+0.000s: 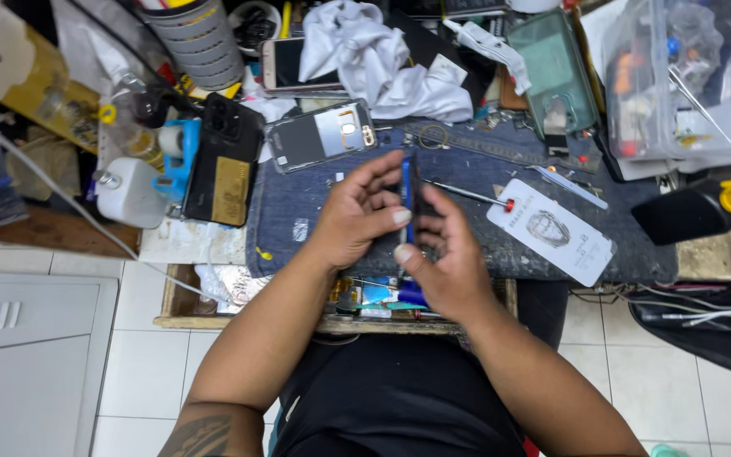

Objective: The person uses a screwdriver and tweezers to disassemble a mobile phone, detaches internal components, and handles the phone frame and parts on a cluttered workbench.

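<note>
My left hand (357, 213) and my right hand (450, 254) are pressed together over the blue work mat (298, 211), both gripping a thin dark phone (413, 190) held on edge, with a blue strip along its left side. My thumbs meet near its lower end. Most of the phone is hidden by my fingers. A phone frame with exposed metal back (321, 135) lies just beyond my left hand. A thin tool with a red bead (475, 196) lies on the mat right of my hands.
A white card (552, 230) rests at the mat's right. A black case (223, 165), white bottle (129, 193), another phone (285, 63), white cloth (374, 55), green phone case (556, 72) and clear plastic bins (687, 76) crowd the bench. An open drawer (213, 296) sits below.
</note>
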